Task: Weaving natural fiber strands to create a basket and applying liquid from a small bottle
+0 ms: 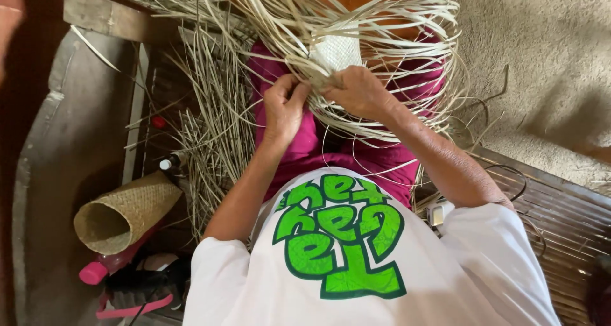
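Seated person in a white shirt with a green print and magenta trousers (305,141), working over the lap on a slatted floor (560,218).

Largest item: a fan of long pale straw strips (382,20) is spreading outward from a small woven patch (336,51), which is sitting just above the knees, touching both hands. A loose heap of thinner dry strips (213,128) is lying on the floor just beside the left thigh.

Step in hand, as judged: weaving the patch outward, strip by strip, with most of each strip's length not yet worked in.

Left hand (283,106): fingers are curling closed, pinching a few strips at the patch's near edge. Right hand (361,92): fingers are folding down over the same edge, pressing strips against the patch; the fingertips are hidden.

Next move, as judged, calls for one hand to pin the crossing while the other lifts and tucks a single strip without loosening neighbours.

Smaller: a woven cone (124,214) is lying at the left, near a pink bottle (102,269).
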